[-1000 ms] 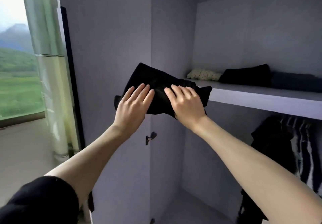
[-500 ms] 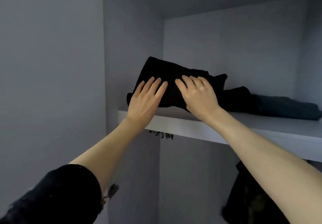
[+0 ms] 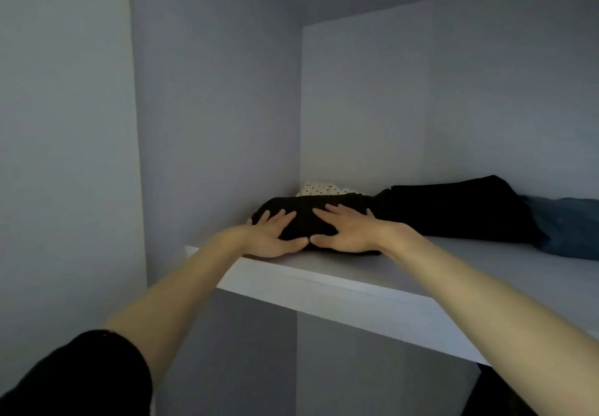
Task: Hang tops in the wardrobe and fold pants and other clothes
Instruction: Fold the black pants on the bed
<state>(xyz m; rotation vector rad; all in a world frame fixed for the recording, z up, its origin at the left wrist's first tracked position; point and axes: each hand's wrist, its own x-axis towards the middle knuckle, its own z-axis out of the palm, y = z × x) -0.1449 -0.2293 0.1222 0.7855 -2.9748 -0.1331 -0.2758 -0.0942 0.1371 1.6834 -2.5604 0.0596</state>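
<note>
Folded black garment [image 3: 308, 218] lies on the wardrobe shelf [image 3: 324, 281] at centre frame, left hand [image 3: 270, 237] and right hand [image 3: 345, 231] pressing it with spread, flat fingers. Soft, light and limp, it is best held from both sides. Beside it sit what seems a dotted cloth [image 3: 319, 188], dark clothes [image 3: 453, 208] and denim [image 3: 570, 227].

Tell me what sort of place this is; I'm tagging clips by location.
Most likely the inside of a home wardrobe: a pale shelf between plain panels holds folded clothes, a black bundle under both hands, a dotted piece and a blue one.
</note>
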